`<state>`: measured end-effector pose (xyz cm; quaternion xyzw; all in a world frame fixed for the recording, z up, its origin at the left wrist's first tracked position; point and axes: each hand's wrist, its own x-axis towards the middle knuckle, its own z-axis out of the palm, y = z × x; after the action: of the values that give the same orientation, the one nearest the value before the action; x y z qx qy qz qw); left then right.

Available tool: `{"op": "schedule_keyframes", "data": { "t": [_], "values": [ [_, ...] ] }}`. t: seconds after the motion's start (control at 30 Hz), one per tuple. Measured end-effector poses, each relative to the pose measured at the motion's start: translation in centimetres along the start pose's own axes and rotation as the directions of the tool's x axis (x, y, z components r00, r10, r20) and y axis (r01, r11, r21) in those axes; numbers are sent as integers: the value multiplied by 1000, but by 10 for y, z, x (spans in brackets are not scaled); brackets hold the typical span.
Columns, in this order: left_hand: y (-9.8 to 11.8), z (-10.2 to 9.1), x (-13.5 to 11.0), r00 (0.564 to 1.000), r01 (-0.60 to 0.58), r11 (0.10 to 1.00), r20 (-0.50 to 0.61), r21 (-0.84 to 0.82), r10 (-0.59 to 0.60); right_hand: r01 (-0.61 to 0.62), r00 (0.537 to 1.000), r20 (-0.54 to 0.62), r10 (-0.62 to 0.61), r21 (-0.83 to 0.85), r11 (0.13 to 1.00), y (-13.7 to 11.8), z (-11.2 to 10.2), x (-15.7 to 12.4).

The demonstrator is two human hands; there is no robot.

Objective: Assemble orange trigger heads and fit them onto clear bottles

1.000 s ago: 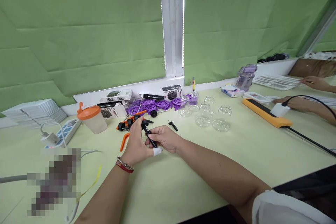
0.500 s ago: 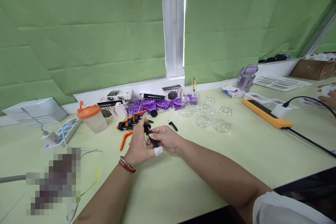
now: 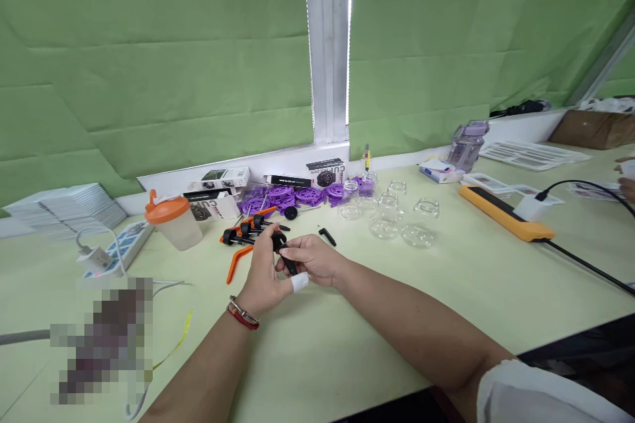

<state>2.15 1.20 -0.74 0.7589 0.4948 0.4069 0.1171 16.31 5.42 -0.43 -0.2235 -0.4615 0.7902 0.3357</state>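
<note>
My left hand (image 3: pixel 262 275) and my right hand (image 3: pixel 311 260) meet over the pale green table (image 3: pixel 347 317), both pinched on a small black part with a rod and a round knob (image 3: pixel 284 250). My right thumb wears a white wrap. A red and metal bracelet sits on my left wrist. Just behind the hands lie orange-and-black clamp pieces (image 3: pixel 245 231), a loose curved orange piece (image 3: pixel 236 262) and a small black bent piece (image 3: pixel 327 236).
A cup with an orange lid (image 3: pixel 172 219) stands at the left beside a power strip (image 3: pixel 119 248). Purple plastic parts (image 3: pixel 297 197), small boxes (image 3: pixel 218 180) and several clear glass domes (image 3: pixel 397 218) lie behind. An orange bar (image 3: pixel 506 213) lies right; another person's hand (image 3: pixel 626 180) shows at the far right edge.
My hands have shifted slightly up the table, turning the black part so that its knob points up. The other person's arms at the right have drawn back almost out of view.
</note>
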Motion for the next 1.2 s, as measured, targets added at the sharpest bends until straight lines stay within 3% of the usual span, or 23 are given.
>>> {"op": "schedule_keyframes", "data": {
  "t": [0.4, 0.67, 0.83, 0.93, 1.0, 1.07, 1.13, 1.2],
  "values": [
    [-4, 0, 0, 998, -28, 999, 61, -41, 31, -12, 1000, 22, 12, -6, 1000, -2, -3, 1],
    [4, -2, 0, 996, 85, 995, -5, -57, -86, -45, 999, 15, 46, -27, 999, -2, -7, 2],
    [2, -7, 3, 985, 159, 960, -25, -232, -169, -27, 999, 35, 30, -78, 997, -5, -13, 6],
    [-4, -13, 6, 947, 294, 844, 20, -448, -320, 51, 992, -105, -73, -197, 979, -11, -24, 10],
    [-6, -17, 7, 906, 383, 718, 83, -581, -416, 67, 947, -273, -170, -351, 934, -13, -34, 13],
    [-6, -22, 8, 861, 459, 581, 176, -673, -476, 6, 889, -377, -261, -559, 829, -12, -45, 16],
    [-4, -27, 8, 821, 527, 462, 287, -714, -494, -50, 881, -333, -336, -773, 633, -8, -53, 18],
    [-3, -30, 8, 786, 584, 386, 378, -714, -490, -42, 910, -196, -365, -919, 391, -1, -58, 19]
  ]
}}
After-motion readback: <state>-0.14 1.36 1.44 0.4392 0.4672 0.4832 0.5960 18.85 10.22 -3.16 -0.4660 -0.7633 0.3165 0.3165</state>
